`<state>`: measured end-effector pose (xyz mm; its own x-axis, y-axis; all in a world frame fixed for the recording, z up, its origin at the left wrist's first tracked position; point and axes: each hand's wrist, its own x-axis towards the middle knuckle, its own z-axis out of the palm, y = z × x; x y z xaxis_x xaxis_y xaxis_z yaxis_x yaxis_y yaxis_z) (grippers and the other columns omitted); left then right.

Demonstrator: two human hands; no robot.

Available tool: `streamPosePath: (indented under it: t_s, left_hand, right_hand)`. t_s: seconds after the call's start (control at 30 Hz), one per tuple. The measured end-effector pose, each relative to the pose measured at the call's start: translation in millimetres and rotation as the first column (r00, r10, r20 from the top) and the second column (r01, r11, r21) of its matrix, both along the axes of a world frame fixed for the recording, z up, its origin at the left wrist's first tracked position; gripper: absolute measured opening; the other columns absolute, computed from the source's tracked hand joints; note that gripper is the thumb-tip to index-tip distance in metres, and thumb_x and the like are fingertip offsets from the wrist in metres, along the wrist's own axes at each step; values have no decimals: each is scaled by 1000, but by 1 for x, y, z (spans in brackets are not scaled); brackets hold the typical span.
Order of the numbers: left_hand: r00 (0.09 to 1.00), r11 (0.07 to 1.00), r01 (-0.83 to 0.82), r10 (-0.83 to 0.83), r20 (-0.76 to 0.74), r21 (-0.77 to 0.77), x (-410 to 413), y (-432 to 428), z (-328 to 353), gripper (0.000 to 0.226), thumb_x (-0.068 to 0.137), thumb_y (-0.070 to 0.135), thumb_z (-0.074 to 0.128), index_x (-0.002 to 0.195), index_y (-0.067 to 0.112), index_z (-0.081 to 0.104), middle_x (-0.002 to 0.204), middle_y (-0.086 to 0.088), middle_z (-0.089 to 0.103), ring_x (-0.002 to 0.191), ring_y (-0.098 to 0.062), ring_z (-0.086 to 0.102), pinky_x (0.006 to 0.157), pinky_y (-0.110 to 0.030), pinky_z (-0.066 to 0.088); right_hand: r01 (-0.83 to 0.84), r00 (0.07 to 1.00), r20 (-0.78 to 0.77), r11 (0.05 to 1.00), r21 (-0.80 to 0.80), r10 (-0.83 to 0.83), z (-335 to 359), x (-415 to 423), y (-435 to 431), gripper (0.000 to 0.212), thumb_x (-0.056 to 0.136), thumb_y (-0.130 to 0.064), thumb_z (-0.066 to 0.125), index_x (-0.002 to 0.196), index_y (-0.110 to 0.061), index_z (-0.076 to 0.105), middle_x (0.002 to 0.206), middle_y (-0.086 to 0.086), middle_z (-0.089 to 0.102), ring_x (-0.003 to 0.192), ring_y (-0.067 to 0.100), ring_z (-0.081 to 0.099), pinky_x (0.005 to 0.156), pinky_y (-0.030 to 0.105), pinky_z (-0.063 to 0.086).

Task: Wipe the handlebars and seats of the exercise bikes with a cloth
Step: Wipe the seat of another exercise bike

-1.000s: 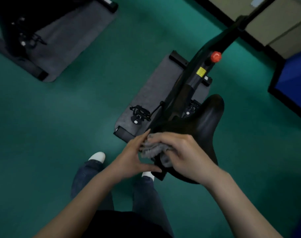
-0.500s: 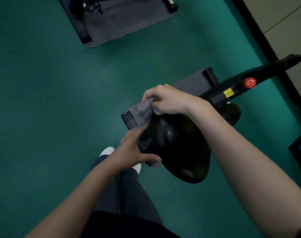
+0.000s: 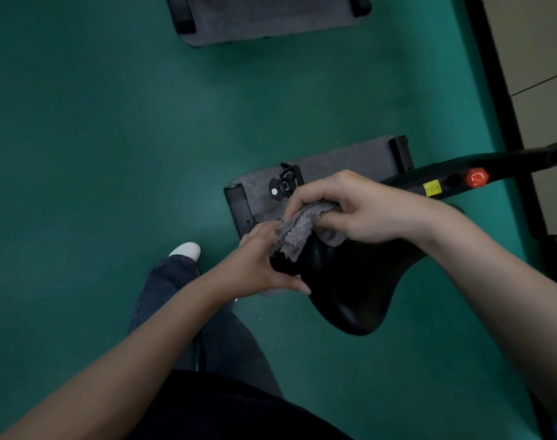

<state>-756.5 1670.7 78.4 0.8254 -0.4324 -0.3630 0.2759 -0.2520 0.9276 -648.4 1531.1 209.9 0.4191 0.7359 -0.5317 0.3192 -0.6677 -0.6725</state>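
Observation:
A black exercise bike seat [image 3: 353, 290] sits below me at centre right. My right hand [image 3: 356, 208] grips a bunched grey cloth [image 3: 298, 230] and holds it against the seat's narrow end. My left hand [image 3: 258, 265] grips that same end of the seat from the left, thumb along its lower edge, fingers partly under the cloth. The bike's black frame [image 3: 499, 168] runs off to the right with a red knob [image 3: 476, 177] and a yellow label [image 3: 432, 188]. The handlebars are out of view.
The bike stands on a grey mat [image 3: 340, 166] on the green floor [image 3: 112, 154], with a pedal [image 3: 283, 184] showing. A second grey mat [image 3: 264, 20] lies at the top. A dark baseboard and wall [image 3: 505, 90] run along the right. My legs and white shoe [image 3: 186, 249] are below left.
My view has swung left over the seat. My right hand carried the cloth from the seat's wide rear part to its narrow end. My left hand stayed on the seat's edge.

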Motion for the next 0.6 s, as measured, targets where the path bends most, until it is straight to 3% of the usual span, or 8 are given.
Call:
streamPosePath:
  t_s: [0.17, 0.23, 0.33, 0.4, 0.5, 0.6]
  left_hand:
    - [998, 999, -45, 46, 37, -20, -4, -2, 1, 86, 53, 54, 81, 126, 19, 51, 129, -3, 54, 127, -27, 45, 105, -51, 35]
    - [995, 997, -72, 71, 77, 15, -10, -1, 1, 81, 54, 54, 81, 124, 26, 51, 128, 3, 51, 126, -24, 44, 106, -49, 35]
    - [993, 996, -74, 68, 92, 58, -17, 0, -5, 80, 69, 25, 81, 138, 21, 41, 131, 9, 43, 131, -18, 37, 111, -45, 30]
    - [994, 996, -63, 57, 92, 63, -17, 1, -7, 80, 73, 22, 78, 141, 17, 38, 136, 8, 42, 132, -15, 35, 113, -42, 28]
    - [994, 996, -58, 51, 99, 63, -17, 0, -5, 84, 67, 36, 80, 140, 19, 41, 137, 9, 43, 131, -10, 34, 114, -27, 24]
    - [990, 995, -95, 91, 103, 35, -16, 1, 4, 83, 52, 66, 71, 126, 49, 37, 121, 38, 34, 120, 11, 29, 97, 4, 17]
  right_hand:
    - [-144, 937, 321, 990, -5, 138, -2, -38, -3, 40, 69, 0, 46, 101, -12, 67, 101, 3, 71, 101, 25, 63, 82, 39, 48]
    - [-151, 939, 316, 988, 29, 134, 0, -51, -8, 43, 65, 0, 44, 99, -11, 67, 102, 3, 70, 103, 24, 63, 83, 39, 48]
    - [-102, 962, 261, 991, 84, 77, 1, -69, -19, 44, 64, 5, 47, 100, -12, 68, 106, 0, 70, 108, 18, 61, 87, 38, 48]
    - [-14, 988, 157, 993, 115, -4, 3, -81, -31, 47, 67, 12, 49, 102, -13, 68, 107, -5, 69, 109, 11, 61, 90, 34, 48]
    - [273, 961, -11, 941, 200, -276, 13, -87, -46, 48, 72, 11, 46, 98, -25, 65, 97, -20, 67, 97, -9, 59, 82, 12, 44]
    - [507, 800, 144, 784, 358, -583, 12, -76, -50, 49, 75, 10, 47, 96, -32, 59, 94, -30, 63, 91, -14, 55, 79, 5, 38]
